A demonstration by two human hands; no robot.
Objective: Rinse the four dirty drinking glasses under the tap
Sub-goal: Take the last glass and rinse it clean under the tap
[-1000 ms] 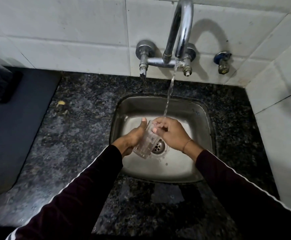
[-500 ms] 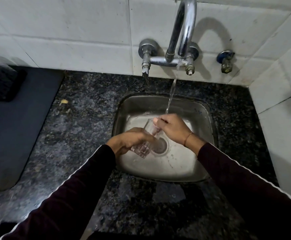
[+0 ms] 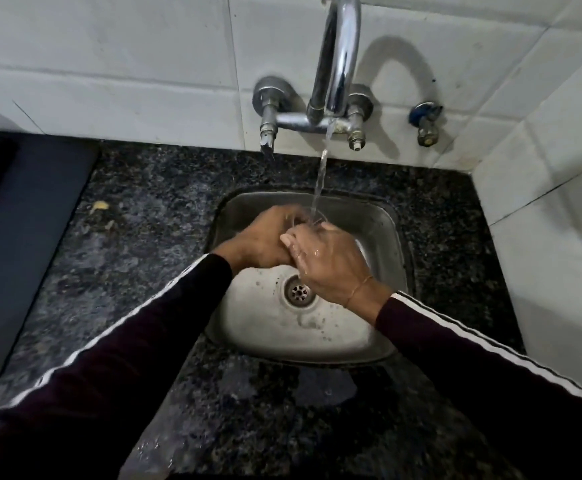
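Observation:
A clear drinking glass [image 3: 306, 220] is held under the running stream from the chrome tap [image 3: 338, 57], above the steel sink [image 3: 379, 327]. Only its rim shows, between my two hands. My left hand [image 3: 265, 240] wraps around the glass from the left. My right hand [image 3: 331, 261] is wet and curls round the glass from the right, fingers toward the left hand. Water falls onto the rim of the glass. No other glasses are in view.
Dark speckled granite counter [image 3: 137, 258] surrounds the sink. A dark mat [image 3: 12, 237] lies at the left. White tiled walls stand behind and to the right, with a small angle valve [image 3: 426, 124] beside the tap. The drain [image 3: 298, 292] sits below my hands.
Both hands lifted the glass up and back toward the tap, from over the drain into the stream. The hands closed together around it, hiding most of the glass.

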